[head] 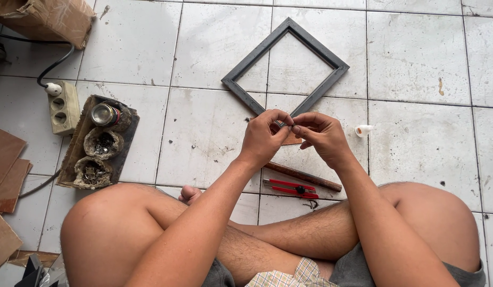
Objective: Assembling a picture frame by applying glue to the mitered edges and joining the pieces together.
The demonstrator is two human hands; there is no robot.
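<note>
I sit cross-legged on a white tiled floor. My left hand and my right hand meet in front of me, fingertips pinched together on a very small object that is too tiny to identify. Just beyond the hands lies a dark grey square frame, set like a diamond on the tiles. Under my hands sits a small brown flat piece. A red utility knife and a brown wooden stick lie on the floor near my shins.
A small white glue bottle lies right of my hands. At left stands a dark tray with a tin and two rough bowls of small metal parts, beside a power strip. A cardboard box and brown boards lie at far left.
</note>
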